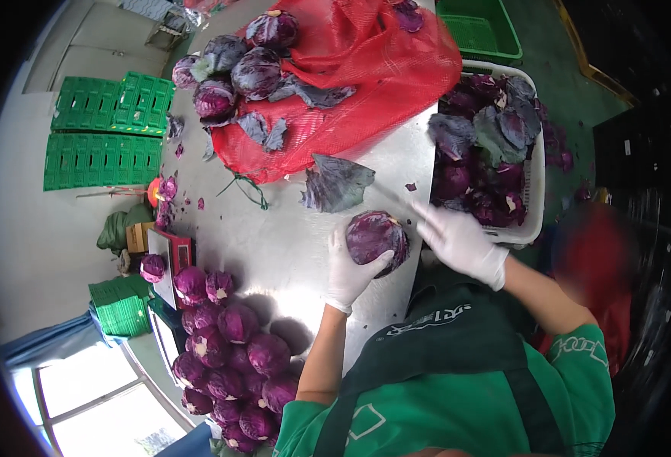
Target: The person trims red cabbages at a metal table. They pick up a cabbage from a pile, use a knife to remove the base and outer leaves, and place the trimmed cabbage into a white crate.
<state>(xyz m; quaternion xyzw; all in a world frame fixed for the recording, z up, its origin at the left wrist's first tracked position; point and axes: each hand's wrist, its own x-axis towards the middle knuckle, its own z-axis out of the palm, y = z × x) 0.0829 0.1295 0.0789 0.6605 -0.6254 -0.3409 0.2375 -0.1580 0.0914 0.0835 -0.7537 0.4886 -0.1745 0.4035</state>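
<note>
A white-gloved left hand of mine steadies a red cabbage on the metal table. My right hand, gloved too, grips a knife, whose blurred blade points up and left above the table's edge. Just beyond the cabbage lies a loose outer cabbage leaf. A red mesh sack is spread across the far part of the table, with several untrimmed red cabbages and torn leaves on and beside it.
Many smooth red cabbages are heaped at the table's left, beside a scale. A white basket of cabbage leaves stands at the right edge, with a green crate beyond. Green crates are stacked by the wall. A blurred person is at right.
</note>
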